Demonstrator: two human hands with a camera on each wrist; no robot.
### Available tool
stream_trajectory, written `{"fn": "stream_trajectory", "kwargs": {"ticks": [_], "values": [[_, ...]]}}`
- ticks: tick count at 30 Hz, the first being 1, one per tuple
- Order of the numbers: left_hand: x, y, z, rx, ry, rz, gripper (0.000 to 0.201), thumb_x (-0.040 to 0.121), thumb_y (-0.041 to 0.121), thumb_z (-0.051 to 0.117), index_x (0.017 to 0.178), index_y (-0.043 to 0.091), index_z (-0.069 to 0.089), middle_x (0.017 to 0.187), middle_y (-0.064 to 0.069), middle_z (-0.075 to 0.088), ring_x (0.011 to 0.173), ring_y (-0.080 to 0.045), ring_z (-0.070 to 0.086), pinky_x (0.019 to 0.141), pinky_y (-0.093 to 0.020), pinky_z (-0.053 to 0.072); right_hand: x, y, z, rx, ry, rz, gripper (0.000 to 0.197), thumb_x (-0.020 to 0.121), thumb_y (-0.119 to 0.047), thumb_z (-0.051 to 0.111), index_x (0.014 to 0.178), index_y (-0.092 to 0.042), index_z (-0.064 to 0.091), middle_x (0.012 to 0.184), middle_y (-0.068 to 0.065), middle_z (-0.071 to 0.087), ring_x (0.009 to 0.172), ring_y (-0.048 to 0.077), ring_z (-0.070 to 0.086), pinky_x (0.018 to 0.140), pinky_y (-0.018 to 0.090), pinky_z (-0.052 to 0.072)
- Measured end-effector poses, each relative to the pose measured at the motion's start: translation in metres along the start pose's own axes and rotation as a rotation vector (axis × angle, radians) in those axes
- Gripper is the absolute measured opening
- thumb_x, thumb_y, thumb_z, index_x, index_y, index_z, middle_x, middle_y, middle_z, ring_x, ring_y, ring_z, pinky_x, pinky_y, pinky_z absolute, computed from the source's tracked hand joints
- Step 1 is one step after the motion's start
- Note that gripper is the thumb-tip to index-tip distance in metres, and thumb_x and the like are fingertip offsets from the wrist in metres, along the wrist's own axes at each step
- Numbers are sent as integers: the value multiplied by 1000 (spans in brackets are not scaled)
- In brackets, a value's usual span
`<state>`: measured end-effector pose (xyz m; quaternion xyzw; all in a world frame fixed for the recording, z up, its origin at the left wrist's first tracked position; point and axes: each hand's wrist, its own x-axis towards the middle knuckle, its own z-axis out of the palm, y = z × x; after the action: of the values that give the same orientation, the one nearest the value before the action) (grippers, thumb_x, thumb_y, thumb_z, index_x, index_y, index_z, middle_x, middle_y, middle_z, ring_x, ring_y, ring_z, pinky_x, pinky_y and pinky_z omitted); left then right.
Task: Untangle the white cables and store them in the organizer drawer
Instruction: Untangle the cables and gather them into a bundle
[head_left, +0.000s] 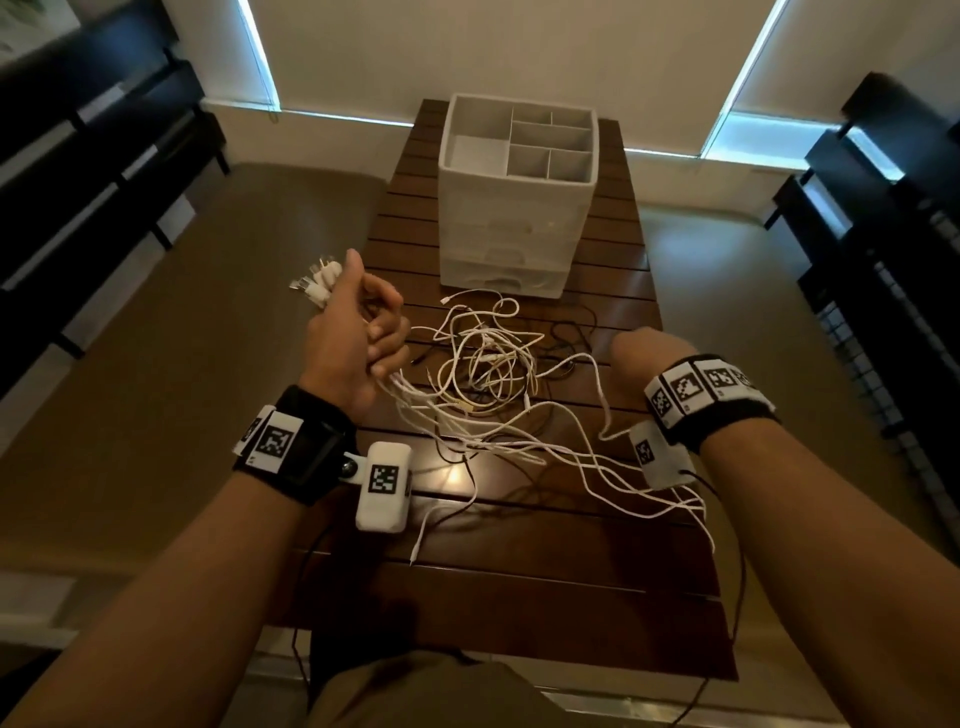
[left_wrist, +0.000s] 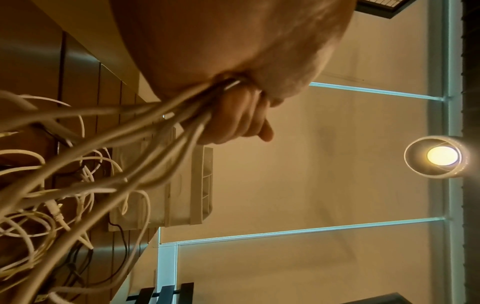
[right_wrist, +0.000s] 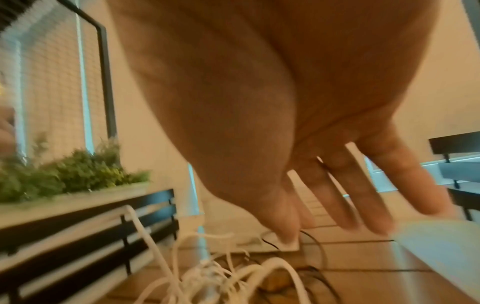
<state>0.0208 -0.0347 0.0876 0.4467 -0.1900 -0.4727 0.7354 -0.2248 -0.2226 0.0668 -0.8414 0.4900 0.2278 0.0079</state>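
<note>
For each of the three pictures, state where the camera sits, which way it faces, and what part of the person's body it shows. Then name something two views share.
Head: worn on the head, looks forward and down at the wooden table; both forearms, left hand and right hand show.
Left wrist: looks along the left hand, whose fingers grip a bundle of white cables.
Right wrist: looks along the right hand's straight fingers, spread above the cables; blurred.
Shared: the white organizer shows in the head and left wrist views.

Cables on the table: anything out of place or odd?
Yes. The white cables lie in a tangled heap in front of the organizer, with thin black cables mixed in. The left hand grips a bunch by the plugs; the right hand holds nothing. No damage visible.
</note>
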Motion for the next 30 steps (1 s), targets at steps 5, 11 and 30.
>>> {"fn": "stream_trajectory", "kwargs": {"ticks": [5,11,30], "values": [[4,-2,12,103,-97,-21,68,104,68,34,64,15,47,53,-1,30,44,-14,32,46,-27,36,-31,-55,-37,570,452,-478,47,103,-41,58,144,-18,55,141,3,58,130,19,53,110,38,44],[6,-1,35,91,-149,-53,59,106,48,54,62,21,24,51,2,18,40,-13,16,37,-23,22,-59,-116,-32,965,147,-713,65,89,-56,74,141,-29,47,129,-13,65,114,3,63,100,28,52],[23,41,6,-63,-110,-32,63,111,49,35,54,23,23,47,7,15,41,-12,10,36,-23,14,-32,-51,64,530,406,-328,17,100,-35,56,92,-25,66,77,-2,67,76,25,64,71,39,53]]}}
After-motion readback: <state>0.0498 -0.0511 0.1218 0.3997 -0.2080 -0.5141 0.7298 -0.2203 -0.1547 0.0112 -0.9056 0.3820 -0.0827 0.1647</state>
